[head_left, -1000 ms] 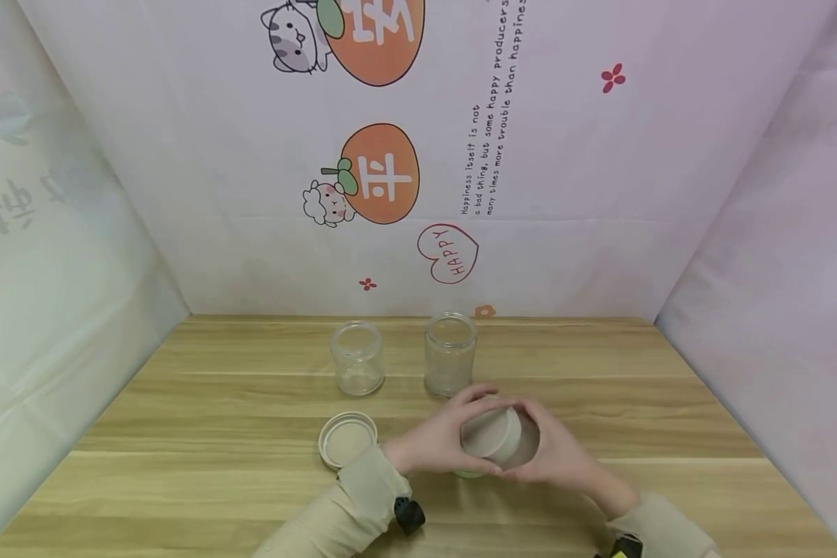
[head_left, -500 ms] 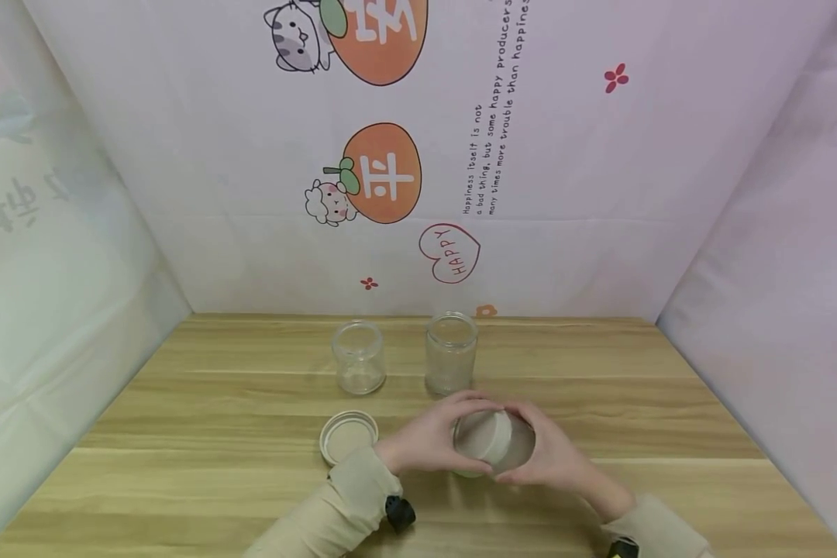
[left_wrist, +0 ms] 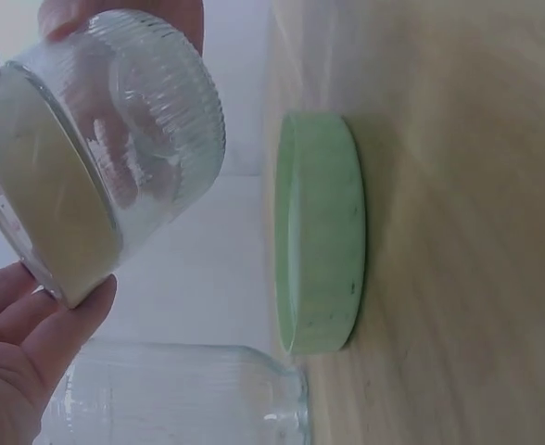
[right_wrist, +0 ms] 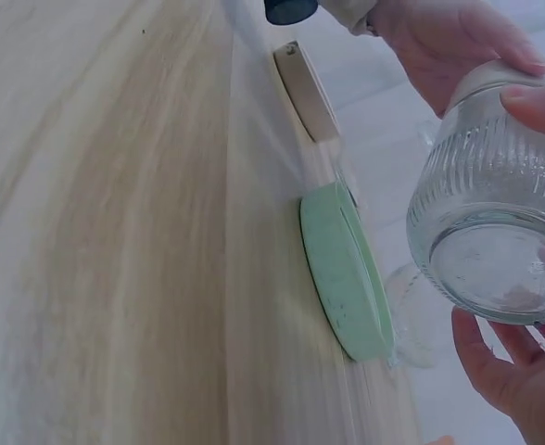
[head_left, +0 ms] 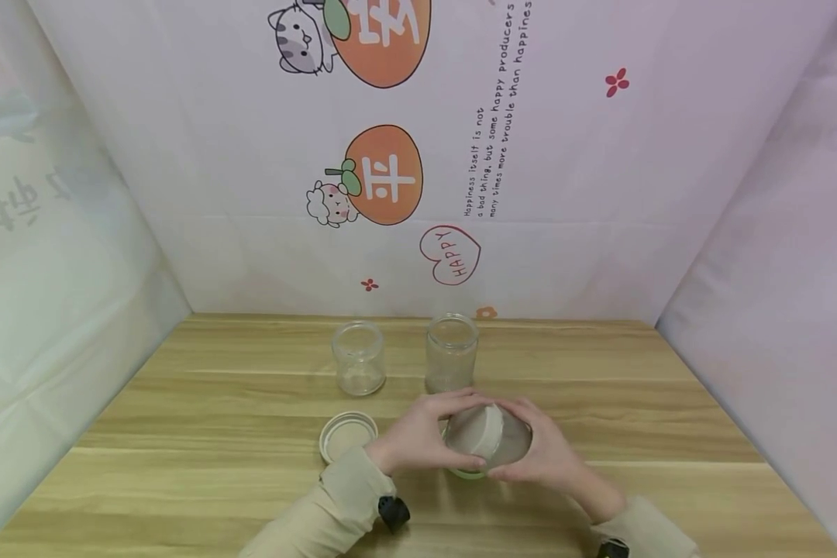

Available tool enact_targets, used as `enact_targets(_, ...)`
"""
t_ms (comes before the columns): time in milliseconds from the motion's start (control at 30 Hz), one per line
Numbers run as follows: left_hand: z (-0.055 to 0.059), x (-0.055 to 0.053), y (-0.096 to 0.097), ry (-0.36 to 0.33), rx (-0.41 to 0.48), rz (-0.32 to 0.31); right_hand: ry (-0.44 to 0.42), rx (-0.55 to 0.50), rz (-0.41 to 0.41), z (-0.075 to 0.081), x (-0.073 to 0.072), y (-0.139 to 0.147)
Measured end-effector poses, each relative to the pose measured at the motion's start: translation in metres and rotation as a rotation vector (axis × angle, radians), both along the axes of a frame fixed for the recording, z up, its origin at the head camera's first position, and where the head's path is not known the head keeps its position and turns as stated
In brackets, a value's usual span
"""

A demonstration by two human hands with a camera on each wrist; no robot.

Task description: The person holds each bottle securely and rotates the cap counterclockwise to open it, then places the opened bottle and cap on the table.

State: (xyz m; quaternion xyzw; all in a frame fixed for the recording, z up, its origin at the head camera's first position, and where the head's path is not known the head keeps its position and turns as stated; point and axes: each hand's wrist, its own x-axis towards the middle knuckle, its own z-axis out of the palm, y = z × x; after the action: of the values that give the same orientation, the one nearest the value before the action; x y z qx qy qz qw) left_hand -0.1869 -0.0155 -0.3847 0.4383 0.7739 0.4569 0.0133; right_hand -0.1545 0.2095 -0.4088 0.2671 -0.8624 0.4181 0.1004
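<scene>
A ribbed clear glass jar (head_left: 511,440) is held tilted in the air between both hands, its pale beige lid (left_wrist: 45,181) on the end toward the left. My left hand (head_left: 421,435) grips that lid end with curled fingers and thumb. Round the glass toward the base, my right hand (head_left: 552,456) holds the jar, its fingers (right_wrist: 495,375) touching near the bottom rim. Below the jar a light green lid (left_wrist: 323,232) lies flat on the table, mostly hidden by the hands in the head view. The jar and green lid are apart.
Two open clear jars stand farther back, a short jar (head_left: 359,360) at the left and a taller jar (head_left: 451,353) near the middle. A beige lid (head_left: 349,435) lies on the wooden table (head_left: 181,434) beside my left forearm. White printed cloth (head_left: 565,194) walls the table.
Both hands and the jar have shifted slightly to the left. The jar's lid has turned, so less of its flat face shows. The standing jars and the loose beige lid stay put.
</scene>
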Motion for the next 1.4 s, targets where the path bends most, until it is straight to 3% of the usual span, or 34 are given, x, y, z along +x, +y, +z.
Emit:
enact_targets(133, 0.000, -0.001, -0.002, -0.003, 0.015, 0.012, 0.025, -0.006, -0.009, 0.000, 0.001, -0.004)
enact_targets(367, -0.001, -0.002, -0.003, -0.122, 0.027, 0.109, 0.051, 0.003, -0.075, 0.001, -0.002, -0.013)
enact_targets(700, 0.002, -0.002, -0.002, -0.222, 0.002, 0.164, 0.043, 0.013, -0.174, -0.002, -0.003, -0.017)
enact_targets(1100, 0.003, 0.000, 0.000, -0.212, -0.054, 0.218, 0.097, 0.021, -0.185, -0.003, -0.002, -0.020)
enact_targets(1267, 0.002, 0.000, 0.002, -0.177, -0.101, 0.265, 0.102, 0.024, -0.187, -0.004, -0.002, -0.020)
enact_targets(1400, 0.001, 0.000, 0.003, -0.141, -0.138, 0.265, 0.107, 0.031, -0.185, -0.003, -0.001, -0.020)
